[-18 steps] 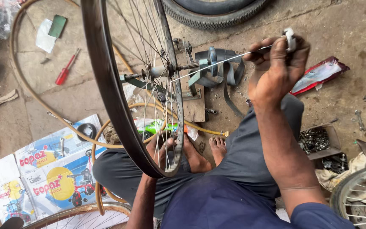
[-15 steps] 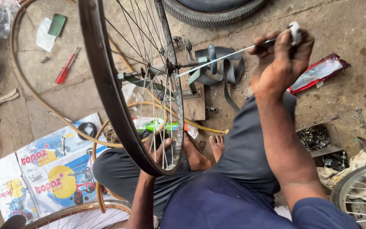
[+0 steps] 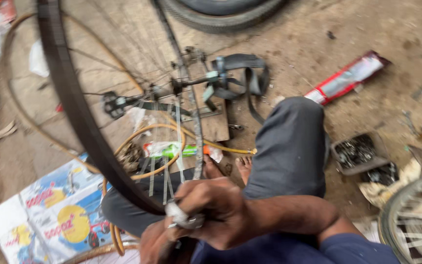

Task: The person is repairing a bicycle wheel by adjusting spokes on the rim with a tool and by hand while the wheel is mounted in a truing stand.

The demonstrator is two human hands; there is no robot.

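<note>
Here the right hand (image 3: 221, 210) is closing around a small metal tool (image 3: 184, 217) at the bicycle wheel's rim (image 3: 81, 122), the left hand (image 3: 155, 244) gripping just below. The rim looks stiff and light, its spokes (image 3: 164, 181) thin and bendable, so holding the rim seems safest.

Both hands low and close together, in front of the body

The right hand (image 3: 221, 210) is closed in a fist, its forearm coming in bent from the right side; the left hand (image 3: 155, 244) sits just under it (mostly hidden, its grip cannot be told), legs crossed.
</note>
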